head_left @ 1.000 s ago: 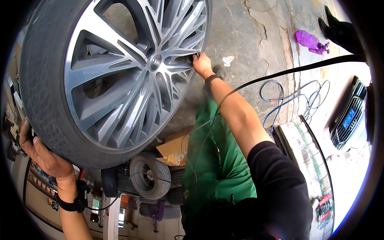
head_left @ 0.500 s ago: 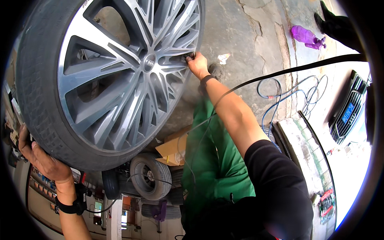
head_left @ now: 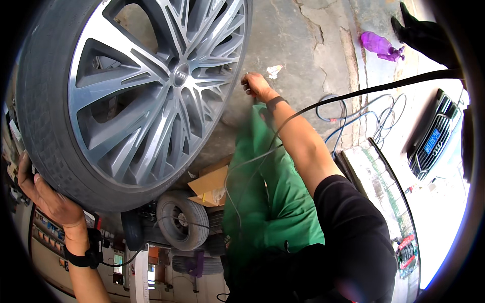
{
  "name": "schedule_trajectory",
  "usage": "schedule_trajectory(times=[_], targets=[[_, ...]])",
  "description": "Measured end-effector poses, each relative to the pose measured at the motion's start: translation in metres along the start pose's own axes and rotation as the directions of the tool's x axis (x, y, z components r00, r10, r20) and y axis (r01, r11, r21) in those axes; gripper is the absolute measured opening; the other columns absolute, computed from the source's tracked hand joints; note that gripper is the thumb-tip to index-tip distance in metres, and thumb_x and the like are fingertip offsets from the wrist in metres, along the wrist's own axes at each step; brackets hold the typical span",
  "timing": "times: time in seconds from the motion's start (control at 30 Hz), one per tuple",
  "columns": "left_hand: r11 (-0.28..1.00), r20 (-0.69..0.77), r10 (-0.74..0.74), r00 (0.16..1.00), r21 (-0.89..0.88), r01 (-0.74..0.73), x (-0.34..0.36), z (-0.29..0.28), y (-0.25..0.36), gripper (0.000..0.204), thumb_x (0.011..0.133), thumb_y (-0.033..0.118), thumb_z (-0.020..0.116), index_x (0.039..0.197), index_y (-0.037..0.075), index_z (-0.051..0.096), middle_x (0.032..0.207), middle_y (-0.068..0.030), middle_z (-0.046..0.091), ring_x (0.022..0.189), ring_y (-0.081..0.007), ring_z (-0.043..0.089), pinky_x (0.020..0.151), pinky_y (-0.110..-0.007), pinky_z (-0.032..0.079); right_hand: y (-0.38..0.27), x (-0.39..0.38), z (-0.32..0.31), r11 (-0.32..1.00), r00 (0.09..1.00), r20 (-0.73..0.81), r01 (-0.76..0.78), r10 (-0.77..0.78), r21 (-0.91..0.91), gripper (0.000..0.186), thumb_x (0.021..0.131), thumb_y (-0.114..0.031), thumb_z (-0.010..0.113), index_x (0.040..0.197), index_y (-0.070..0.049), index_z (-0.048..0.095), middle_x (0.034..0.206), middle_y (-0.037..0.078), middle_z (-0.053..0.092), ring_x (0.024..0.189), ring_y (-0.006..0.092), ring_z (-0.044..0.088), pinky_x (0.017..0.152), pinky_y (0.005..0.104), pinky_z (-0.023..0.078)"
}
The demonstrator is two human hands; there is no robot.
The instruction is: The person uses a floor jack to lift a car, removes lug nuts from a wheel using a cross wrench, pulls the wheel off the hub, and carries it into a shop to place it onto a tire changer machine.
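Note:
A large car wheel (head_left: 118, 129), with a dark tyre (head_left: 48, 126) around a grey and silver multi-spoke rim, fills the upper left. Against the tyre's tread at lower left rests my left hand (head_left: 53, 202), its fingers stretched along the rubber. My right hand (head_left: 257, 86) is just right of the wheel's edge, apart from it. Its fingers are curled in a pinch; whatever they hold, if anything, is too small to make out.
A black cable (head_left: 374, 90) crosses over my right arm. Below the wheel are another wheel (head_left: 182, 220) and an open cardboard box (head_left: 209, 187). A purple bottle (head_left: 378, 44), coiled hoses (head_left: 386, 113) and a person's black shoes (head_left: 399, 28) are at right, beyond them a car front (head_left: 434, 136).
My right hand has come away from the rim's edge, moving slightly right and down. The left hand stays against the tyre. The whole view has shifted a little.

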State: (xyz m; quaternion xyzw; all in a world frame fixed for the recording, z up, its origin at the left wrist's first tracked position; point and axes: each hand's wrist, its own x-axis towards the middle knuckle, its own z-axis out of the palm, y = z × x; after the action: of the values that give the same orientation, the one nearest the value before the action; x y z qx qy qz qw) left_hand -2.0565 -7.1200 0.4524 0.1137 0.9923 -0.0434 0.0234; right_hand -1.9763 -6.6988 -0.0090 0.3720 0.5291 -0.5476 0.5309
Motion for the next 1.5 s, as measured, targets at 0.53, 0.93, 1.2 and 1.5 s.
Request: schedule_trajectory(times=[0.53,0.93,1.2,1.5], targets=[[0.907,-0.016,-0.316,0.949,-0.3,0.297,0.001,0.01,0.009,0.043,0.1,0.018,0.027,0.131,-0.003,0.048,0.135,-0.0123,0.049,0.127,-0.0238,0.047,0.109,-0.036,0.033,-0.012,0.005,0.012,0.833,0.958,-0.033,0.232,-0.286,-0.502,0.042,0.092,-0.035,0.057,0.117,-0.003,0.068,0.109,0.02,0.068,0.104,0.0341,0.062,0.091,0.0387,0.047],[0.839,-0.021,-0.385,0.923,-0.425,0.34,0.0,0.013,0.013,0.044,0.102,0.019,0.027,0.132,-0.004,0.049,0.135,-0.0128,0.048,0.129,-0.0252,0.046,0.109,-0.036,0.033,-0.017,0.0,0.01,0.748,0.925,-0.012,0.3,-0.38,-0.591,0.039,0.091,-0.031,0.057,0.116,-0.004,0.069,0.112,0.022,0.068,0.111,0.0386,0.061,0.096,0.0401,0.047],[0.968,-0.018,-0.162,0.987,-0.196,0.155,-0.005,0.01,-0.002,0.043,0.104,0.016,0.026,0.127,-0.008,0.053,0.135,-0.0148,0.047,0.129,-0.0288,0.045,0.11,-0.039,0.033,-0.023,-0.002,0.013,0.737,0.93,-0.01,0.284,-0.367,-0.614,0.042,0.091,-0.03,0.06,0.12,-0.001,0.066,0.114,0.019,0.069,0.109,0.0299,0.064,0.095,0.0352,0.047],[0.99,0.005,0.103,0.995,0.1,-0.103,0.0,0.002,-0.001,0.035,0.103,0.01,0.035,0.123,-0.012,0.052,0.132,-0.0219,0.049,0.123,-0.0359,0.05,0.103,-0.041,0.039,-0.02,-0.004,0.012,0.841,0.946,-0.033,0.271,-0.323,-0.469,0.038,0.091,-0.029,0.059,0.118,-0.004,0.069,0.113,0.021,0.069,0.11,0.0352,0.063,0.096,0.0376,0.047]])
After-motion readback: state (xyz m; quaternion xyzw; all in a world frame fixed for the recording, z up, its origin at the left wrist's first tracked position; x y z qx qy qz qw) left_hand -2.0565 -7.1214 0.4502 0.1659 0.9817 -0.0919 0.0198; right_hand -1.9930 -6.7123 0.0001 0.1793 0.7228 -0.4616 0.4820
